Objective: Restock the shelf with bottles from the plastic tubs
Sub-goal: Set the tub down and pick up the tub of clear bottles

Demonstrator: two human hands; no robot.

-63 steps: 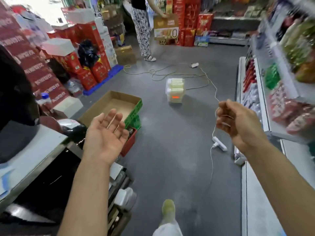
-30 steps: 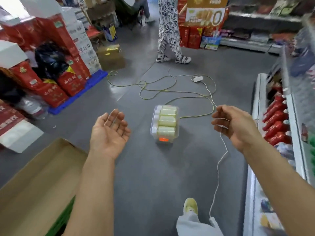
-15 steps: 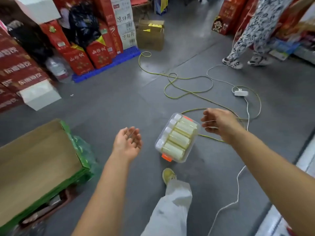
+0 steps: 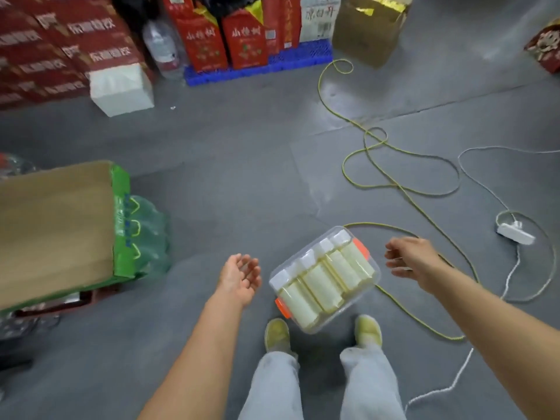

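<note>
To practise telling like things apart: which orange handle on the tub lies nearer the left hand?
The handle at the tub's near-left end, by the left hand; the other handle faces the right hand.

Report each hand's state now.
Left hand: open, palm up, holding nothing.
Right hand: open, fingers loosely curled, holding nothing.
</note>
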